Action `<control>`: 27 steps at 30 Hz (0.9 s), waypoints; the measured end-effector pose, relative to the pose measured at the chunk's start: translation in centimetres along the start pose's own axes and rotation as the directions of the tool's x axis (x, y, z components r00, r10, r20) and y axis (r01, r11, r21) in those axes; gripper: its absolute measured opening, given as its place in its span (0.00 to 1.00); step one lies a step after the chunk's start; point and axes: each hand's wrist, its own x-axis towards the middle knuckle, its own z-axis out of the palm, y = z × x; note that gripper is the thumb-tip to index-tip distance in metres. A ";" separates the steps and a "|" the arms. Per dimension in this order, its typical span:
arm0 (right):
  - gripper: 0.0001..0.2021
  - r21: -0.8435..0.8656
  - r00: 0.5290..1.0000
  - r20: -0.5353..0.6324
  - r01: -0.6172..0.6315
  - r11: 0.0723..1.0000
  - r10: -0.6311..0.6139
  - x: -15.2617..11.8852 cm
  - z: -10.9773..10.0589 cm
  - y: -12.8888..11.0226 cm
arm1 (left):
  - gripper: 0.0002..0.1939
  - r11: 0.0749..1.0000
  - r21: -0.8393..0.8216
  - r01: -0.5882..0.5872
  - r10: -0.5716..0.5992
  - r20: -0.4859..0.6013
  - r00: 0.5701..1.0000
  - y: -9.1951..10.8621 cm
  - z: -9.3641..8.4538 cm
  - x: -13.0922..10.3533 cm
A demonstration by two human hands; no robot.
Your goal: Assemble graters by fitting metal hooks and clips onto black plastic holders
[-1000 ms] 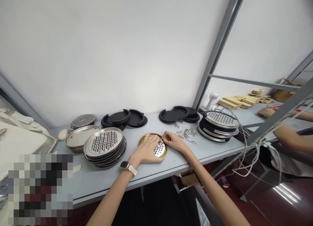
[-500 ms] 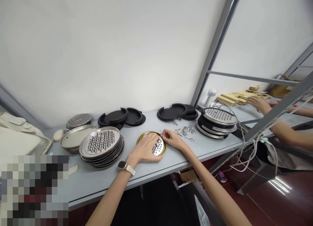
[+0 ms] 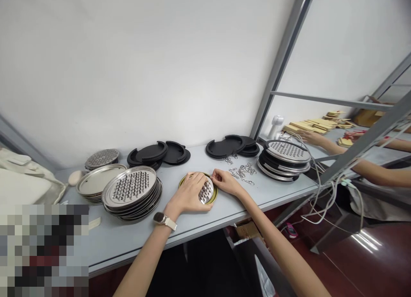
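Observation:
On the table in front of me lies a round metal grater (image 3: 207,191) with a gold-coloured rim. My left hand (image 3: 190,195), with a watch on its wrist, spans the grater, fingers over the far side and thumb at the near edge. At the grater's upper right rim, my right hand (image 3: 225,181) is closed in a pinch. Whatever is between those fingertips is hidden. Several small metal clips (image 3: 244,171) lie loose just right of my right hand.
To the left stand a stack of grater discs (image 3: 131,187) and plain round plates (image 3: 101,179). Black round holders (image 3: 150,152) lie along the wall, with more black holders (image 3: 224,147) farther right. Assembled graters (image 3: 285,153) are piled beside the grey frame post (image 3: 282,66). A co-worker's hand (image 3: 310,137) is beyond it.
Both my hands keep nearly the same hold at the grater. Beyond the frame, the co-worker's hand has moved left over the yellow pieces. The view has shifted slightly.

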 end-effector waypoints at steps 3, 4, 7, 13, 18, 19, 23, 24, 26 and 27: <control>0.08 -0.013 1.000 -0.004 -0.009 1.000 0.009 0.0 0.0 -0.1 | 0.24 1.000 0.008 -0.010 0.010 0.014 1.000 0.0 0.1 0.2; 0.08 -0.016 1.000 -0.006 -0.012 1.000 0.011 -0.1 0.0 -0.2 | 0.23 1.000 0.012 -0.014 0.014 0.017 1.000 0.0 0.1 0.3; 0.07 -0.016 1.000 -0.004 -0.014 1.000 0.014 -0.1 -0.1 -0.3 | 0.21 0.999 0.030 -0.021 0.020 0.027 0.999 0.0 0.3 0.5; 0.08 -0.011 1.000 0.001 -0.016 1.000 0.016 -0.2 -0.2 -0.4 | 0.11 1.000 0.017 -0.022 0.021 0.030 0.999 -0.3 0.4 0.9; 0.07 -0.017 1.000 0.000 -0.016 1.000 0.017 -0.2 -0.1 -0.5 | 0.08 0.999 0.030 -0.035 0.035 0.023 0.999 -0.3 0.6 1.0; 0.07 -0.021 1.000 -0.004 -0.018 1.000 0.018 -0.2 -0.1 -0.5 | 0.08 0.999 0.031 -0.034 0.033 0.022 0.999 -0.3 0.6 1.0; 0.07 -0.028 1.000 -0.013 -0.020 0.999 0.020 -0.2 0.0 -0.5 | 0.06 1.000 0.009 0.001 -0.001 0.025 1.000 -0.6 0.9 1.0; 0.07 -0.028 1.000 -0.012 -0.018 0.999 0.018 -0.1 -0.1 -0.5 | 0.06 1.000 0.002 0.013 -0.014 0.024 1.000 -0.7 0.9 1.0; 0.06 -0.026 1.000 -0.009 -0.014 1.000 0.013 -0.1 -0.1 -0.4 | 0.07 0.999 -0.017 0.043 -0.042 0.024 0.999 -0.9 1.0 0.9; 0.06 -0.026 1.000 -0.009 -0.012 1.000 0.012 -0.1 -0.1 -0.4 | 0.08 0.998 -0.027 0.057 -0.056 0.027 0.998 -0.9 1.1 0.9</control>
